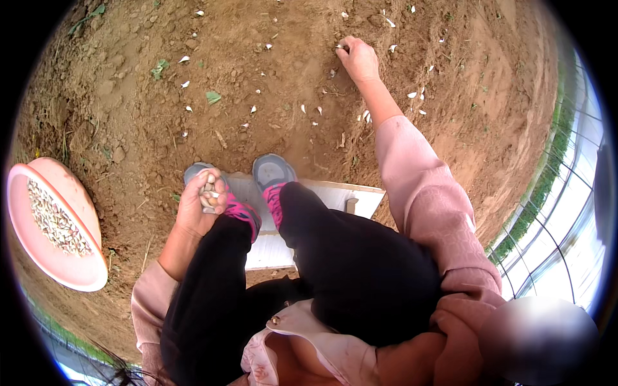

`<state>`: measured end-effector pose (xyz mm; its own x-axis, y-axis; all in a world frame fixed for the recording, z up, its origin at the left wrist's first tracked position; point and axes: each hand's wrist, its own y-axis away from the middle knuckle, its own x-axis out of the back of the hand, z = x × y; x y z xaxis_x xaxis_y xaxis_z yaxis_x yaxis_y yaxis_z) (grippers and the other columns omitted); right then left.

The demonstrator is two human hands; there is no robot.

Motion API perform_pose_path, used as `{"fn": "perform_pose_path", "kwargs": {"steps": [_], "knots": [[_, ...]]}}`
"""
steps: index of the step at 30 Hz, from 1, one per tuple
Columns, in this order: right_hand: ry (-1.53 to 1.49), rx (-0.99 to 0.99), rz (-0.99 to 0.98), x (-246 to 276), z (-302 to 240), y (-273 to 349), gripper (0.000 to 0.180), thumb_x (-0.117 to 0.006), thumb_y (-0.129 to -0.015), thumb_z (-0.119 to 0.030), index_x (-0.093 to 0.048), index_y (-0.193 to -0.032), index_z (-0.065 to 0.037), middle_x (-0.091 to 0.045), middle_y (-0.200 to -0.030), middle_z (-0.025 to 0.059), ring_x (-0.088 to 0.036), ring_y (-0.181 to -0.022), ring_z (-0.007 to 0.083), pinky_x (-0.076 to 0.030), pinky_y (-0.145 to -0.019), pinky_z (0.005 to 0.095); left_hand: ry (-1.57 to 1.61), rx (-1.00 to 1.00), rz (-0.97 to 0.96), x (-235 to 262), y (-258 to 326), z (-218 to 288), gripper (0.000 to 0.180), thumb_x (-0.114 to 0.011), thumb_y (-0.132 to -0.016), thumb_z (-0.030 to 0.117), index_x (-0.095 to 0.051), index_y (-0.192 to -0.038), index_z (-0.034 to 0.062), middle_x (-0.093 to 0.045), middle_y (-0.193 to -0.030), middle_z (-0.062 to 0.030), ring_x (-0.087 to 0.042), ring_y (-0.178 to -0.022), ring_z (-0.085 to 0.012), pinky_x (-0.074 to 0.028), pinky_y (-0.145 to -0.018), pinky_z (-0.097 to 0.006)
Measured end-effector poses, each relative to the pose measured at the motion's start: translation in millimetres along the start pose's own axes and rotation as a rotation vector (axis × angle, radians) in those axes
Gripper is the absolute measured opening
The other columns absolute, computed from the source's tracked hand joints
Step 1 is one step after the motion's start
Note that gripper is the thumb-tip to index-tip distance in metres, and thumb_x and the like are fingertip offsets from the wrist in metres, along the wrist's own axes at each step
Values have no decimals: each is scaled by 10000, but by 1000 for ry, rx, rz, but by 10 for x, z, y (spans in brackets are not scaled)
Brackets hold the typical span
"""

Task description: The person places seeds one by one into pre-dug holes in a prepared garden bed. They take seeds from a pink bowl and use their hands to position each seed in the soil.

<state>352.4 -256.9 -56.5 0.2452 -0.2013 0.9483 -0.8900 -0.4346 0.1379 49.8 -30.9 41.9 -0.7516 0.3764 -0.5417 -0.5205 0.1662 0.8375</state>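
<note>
Left of the board [270, 251], the left hand [195, 209] is cupping cloves [209, 201], probably light, firm and slippery-skinned, best pinched by their plump sides, while beyond the board the right hand [358, 61] is curling over soil [290, 74], its hidden fingertips leaving me unable to tell whether they're gripping any.

Brown soil [132, 135] carries white cloves [185, 84], leaves [213, 97], a pink basin [72, 183].
</note>
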Motion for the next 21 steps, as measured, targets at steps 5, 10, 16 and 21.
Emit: {"fn": "perform_pose_path", "kwargs": {"steps": [5,10,16,21], "knots": [[348,31,36,-153,-8,-45,162,-562,-668,-229,-575,-789,-123,-505,-808,62,-512,-784,234,-440,-636,335,7,-8,7,-12,-1,9,154,-472,-770,236,-464,-796,84,-483,-629,-32,-467,-483,-136,-352,-366,-216],[179,93,92,-74,-11,84,159,-552,-679,-221,-556,-794,-111,-512,-794,70,-514,-754,249,-437,-628,347,0,-10,18,-37,13,25,151,-468,-771,240,-448,-767,91,-480,-629,-31,-463,-481,-135,-350,-369,-212],[-137,149,-314,42,-484,867,152,-542,-688,-205,-499,-771,-84,-539,-784,103,-536,-710,277,-444,-590,373,1,-8,15,0,5,17,151,-466,-771,240,-451,-770,90,-478,-628,-35,-462,-482,-134,-348,-369,-215],[-222,126,-279,-178,-453,982,163,-536,-694,-188,-505,-805,-72,-545,-764,122,-530,-733,294,-436,-642,364,12,1,13,-27,-12,22,151,-465,-770,238,-457,-778,88,-476,-625,-41,-463,-482,-140,-349,-369,-223]]}}
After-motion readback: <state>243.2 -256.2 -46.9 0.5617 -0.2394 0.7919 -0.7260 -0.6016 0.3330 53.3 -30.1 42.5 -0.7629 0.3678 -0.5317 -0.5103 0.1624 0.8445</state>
